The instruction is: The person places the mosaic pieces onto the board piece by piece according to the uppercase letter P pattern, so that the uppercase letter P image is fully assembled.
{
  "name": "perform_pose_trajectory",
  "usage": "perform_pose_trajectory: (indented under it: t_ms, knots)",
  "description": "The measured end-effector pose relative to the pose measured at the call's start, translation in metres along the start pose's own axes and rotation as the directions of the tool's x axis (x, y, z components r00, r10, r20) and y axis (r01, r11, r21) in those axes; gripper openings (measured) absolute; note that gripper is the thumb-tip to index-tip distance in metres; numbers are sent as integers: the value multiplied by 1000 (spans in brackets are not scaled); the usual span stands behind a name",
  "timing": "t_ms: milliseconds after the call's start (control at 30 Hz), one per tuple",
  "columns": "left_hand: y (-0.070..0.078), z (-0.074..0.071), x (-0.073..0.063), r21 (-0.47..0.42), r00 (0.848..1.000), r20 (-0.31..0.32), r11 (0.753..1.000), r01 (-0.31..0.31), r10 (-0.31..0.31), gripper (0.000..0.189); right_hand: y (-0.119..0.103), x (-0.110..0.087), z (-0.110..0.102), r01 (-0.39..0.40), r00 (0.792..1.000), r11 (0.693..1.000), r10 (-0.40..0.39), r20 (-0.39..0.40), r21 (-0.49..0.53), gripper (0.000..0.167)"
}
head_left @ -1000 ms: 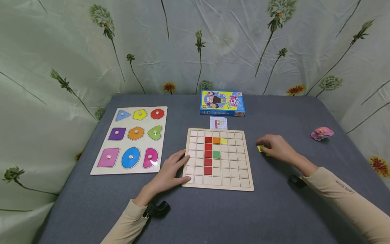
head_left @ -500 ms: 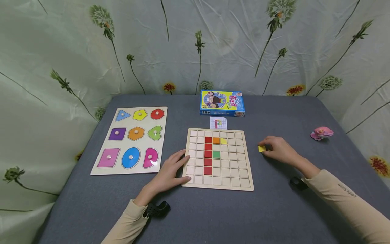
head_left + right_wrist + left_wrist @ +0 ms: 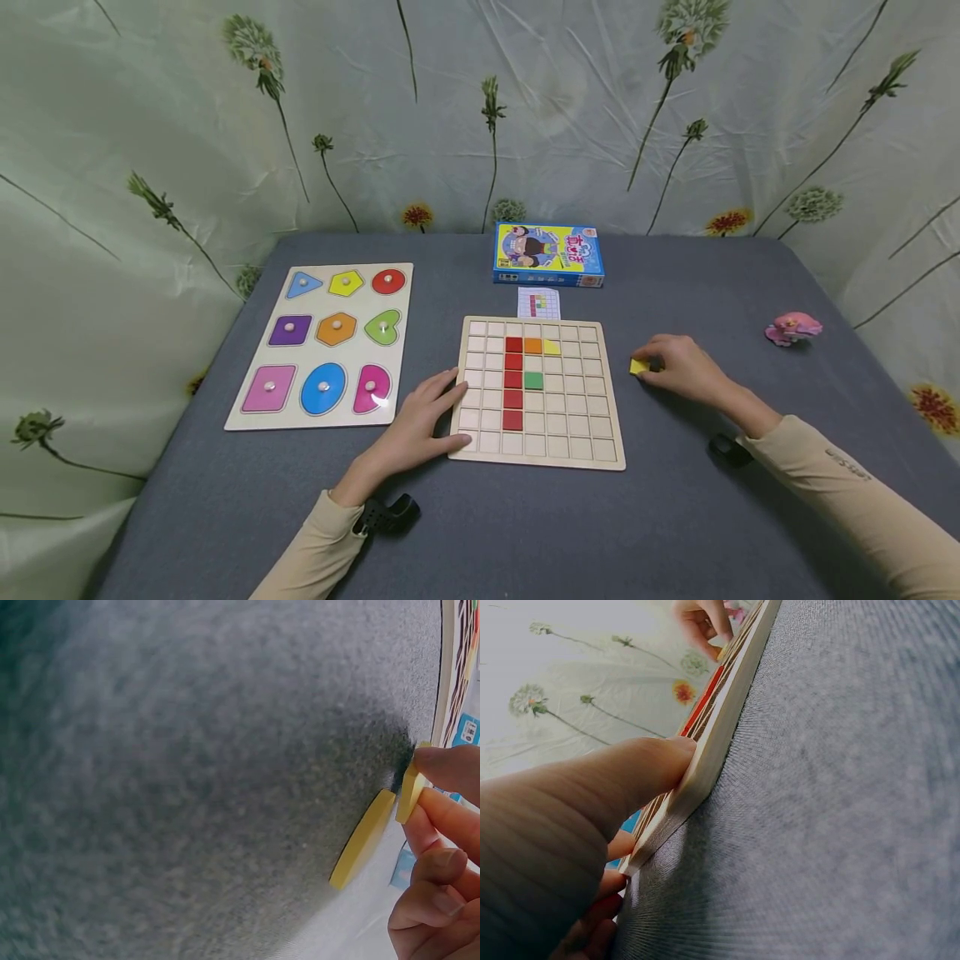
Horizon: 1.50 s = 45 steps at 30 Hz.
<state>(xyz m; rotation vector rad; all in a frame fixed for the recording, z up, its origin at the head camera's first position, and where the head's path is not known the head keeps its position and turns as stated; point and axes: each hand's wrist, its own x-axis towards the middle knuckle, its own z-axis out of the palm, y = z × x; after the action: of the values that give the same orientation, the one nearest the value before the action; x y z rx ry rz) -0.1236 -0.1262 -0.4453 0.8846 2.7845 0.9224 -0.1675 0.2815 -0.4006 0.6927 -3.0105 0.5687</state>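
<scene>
A wooden grid board (image 3: 564, 426) lies flat, holding a column of red square tiles (image 3: 513, 380), an orange tile (image 3: 532, 346), a yellow one and a green tile (image 3: 533, 381). My left hand (image 3: 415, 422) rests at its near left corner, thumb on the rim and fingers spread along the side. Off the board's right side, my right hand (image 3: 681, 367) pinches a small yellow tile (image 3: 410, 793) between thumb and finger. A second yellow tile (image 3: 362, 840) lies on the cloth beside it in the right wrist view; in the head view the hand hides it.
A small pattern card (image 3: 538, 302) sits at the board's far edge, with a blue and yellow box (image 3: 548, 254) behind. At left lies a shape-knob puzzle (image 3: 308, 425). A pink toy figure (image 3: 792, 327) stands on the right of the grey cloth (image 3: 525, 533).
The right hand has shifted slightly about the same spot, with the yellow tile at its fingertips now a little nearer the board. The left hand and the board have stayed still.
</scene>
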Motion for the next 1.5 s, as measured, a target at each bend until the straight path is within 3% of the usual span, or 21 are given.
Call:
perform_pose_trajectory:
  t_ms: [167,400,800,1500]
  knots:
    - [0,1,0,-3,1000,-9,1000,-13,13,74,-2,2,1,21,1000,1000,-21,-20,-6,22]
    - [-2,3,0,29,991,-82,994,-101,103,71,-9,4,3,23,999,1000,-23,-27,5,23]
    - [1,-1,1,7,999,-5,999,-34,34,73,-17,7,4,38,999,999,-38,-12,5,23]
    - [1,-1,-1,7,1000,-3,1000,-15,15,73,-36,24,11,95,996,995,-95,-3,-9,26]
